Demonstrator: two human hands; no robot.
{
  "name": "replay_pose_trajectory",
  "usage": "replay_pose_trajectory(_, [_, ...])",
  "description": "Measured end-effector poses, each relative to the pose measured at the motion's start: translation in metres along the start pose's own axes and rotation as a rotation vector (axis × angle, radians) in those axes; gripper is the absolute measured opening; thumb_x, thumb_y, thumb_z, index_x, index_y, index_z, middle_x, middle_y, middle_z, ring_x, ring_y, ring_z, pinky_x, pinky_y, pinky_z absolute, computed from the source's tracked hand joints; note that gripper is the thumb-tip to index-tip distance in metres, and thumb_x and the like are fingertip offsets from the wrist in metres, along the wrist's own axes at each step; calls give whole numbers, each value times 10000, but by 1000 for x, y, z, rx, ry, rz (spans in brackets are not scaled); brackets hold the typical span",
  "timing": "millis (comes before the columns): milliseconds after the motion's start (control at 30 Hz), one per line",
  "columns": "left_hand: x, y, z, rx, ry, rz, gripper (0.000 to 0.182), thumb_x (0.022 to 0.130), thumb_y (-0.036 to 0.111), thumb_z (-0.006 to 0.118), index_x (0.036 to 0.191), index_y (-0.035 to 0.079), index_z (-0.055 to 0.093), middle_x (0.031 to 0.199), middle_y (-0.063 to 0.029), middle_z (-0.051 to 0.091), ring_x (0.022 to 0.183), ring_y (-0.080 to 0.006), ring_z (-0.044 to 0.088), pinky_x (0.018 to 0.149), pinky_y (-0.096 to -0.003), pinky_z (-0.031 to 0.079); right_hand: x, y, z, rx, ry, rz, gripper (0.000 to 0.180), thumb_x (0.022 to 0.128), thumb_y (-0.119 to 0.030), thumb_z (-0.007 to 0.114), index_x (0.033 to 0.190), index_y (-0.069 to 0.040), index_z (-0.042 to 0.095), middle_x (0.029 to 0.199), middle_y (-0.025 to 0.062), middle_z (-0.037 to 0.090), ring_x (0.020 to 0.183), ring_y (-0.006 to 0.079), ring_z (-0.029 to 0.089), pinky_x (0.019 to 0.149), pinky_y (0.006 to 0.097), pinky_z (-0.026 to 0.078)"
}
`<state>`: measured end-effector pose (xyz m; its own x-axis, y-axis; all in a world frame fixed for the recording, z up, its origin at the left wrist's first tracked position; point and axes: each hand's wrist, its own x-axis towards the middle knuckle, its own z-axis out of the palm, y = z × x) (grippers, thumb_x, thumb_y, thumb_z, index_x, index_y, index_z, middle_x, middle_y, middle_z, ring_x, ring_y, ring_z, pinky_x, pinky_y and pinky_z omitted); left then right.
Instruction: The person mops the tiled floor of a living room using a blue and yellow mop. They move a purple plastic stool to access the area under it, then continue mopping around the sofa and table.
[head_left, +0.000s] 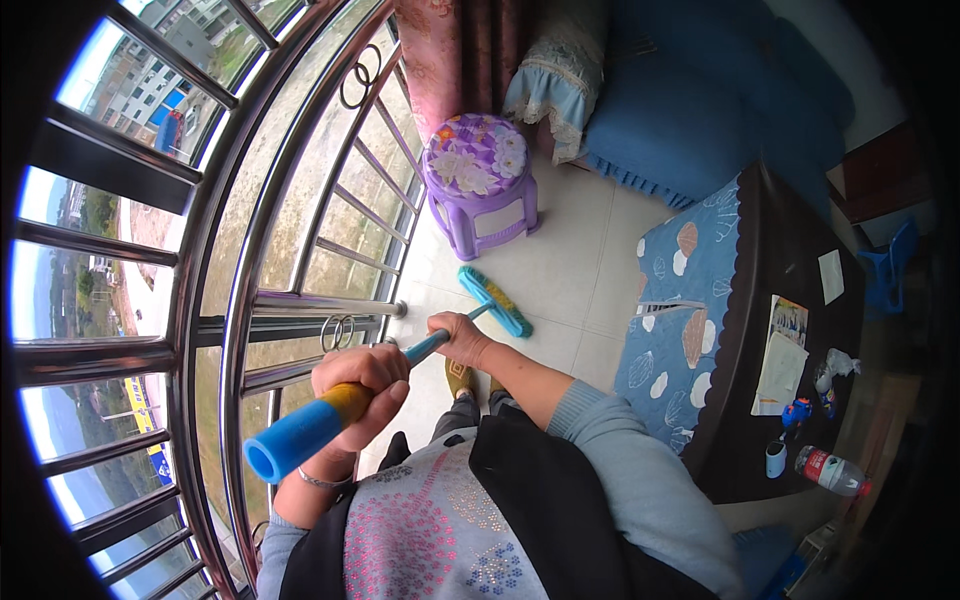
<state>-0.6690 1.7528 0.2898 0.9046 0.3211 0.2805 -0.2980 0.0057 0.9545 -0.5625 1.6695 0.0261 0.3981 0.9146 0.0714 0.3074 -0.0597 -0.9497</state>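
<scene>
A broom with a blue handle (289, 442) slants down and away from my body. My left hand (364, 394), with a bracelet at the wrist, wraps around the handle near its hollow blue top end, at a yellow band. Farther down the shaft, my right hand (463, 341) grips it too. The turquoise broom head (495, 301), with green and yellow bristles, rests on the pale tiled floor (566, 277) beyond my feet. A purple plastic stool (480, 187) with a flowered seat stands just past the broom head.
Metal railings (247, 315) line the window on my left. A pink curtain (427, 60) and a blue-covered sofa (667, 112) are ahead. To my right, a table with a dark cloth (739, 360) bears papers (780, 371) and a plastic bottle (829, 471). Slippers (459, 375) are on my feet.
</scene>
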Motion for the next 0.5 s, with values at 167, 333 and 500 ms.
replay_pose_trajectory(167, [8, 26, -13, 265, -54, -27, 301, 736, -48, 655, 609, 57, 404, 537, -52, 446, 460, -191, 452, 472, -293, 360, 19, -28, 25, 144, -93, -48, 218, 705, -130, 727, 731, -54, 524, 710, 144, 575, 687, 317, 582, 651, 373, 474])
replay_pose_trajectory(333, [25, 13, -32, 271, 78, -97, 329, 837, -11, 647, 666, 70, 378, 575, -16, 439, 485, -105, 394, 468, -274, 345, 38, -33, -1, -300, -144, -71, 394, 747, -197, 709, 1079, -130, 507, 1024, 115, 611, 988, 313, 590, 847, 425, 474])
replay_pose_trajectory(500, [45, -21, -64, 145, 229, -303, 295, 838, 90, 703, 671, 71, 461, 626, 34, 463, 586, -61, 410, 509, -255, 343, 31, -26, -45, -186, -163, 381, 438, 795, -271, 694, 1131, -33, 543, 995, 134, 647, 941, 280, 629, 822, 377, 498])
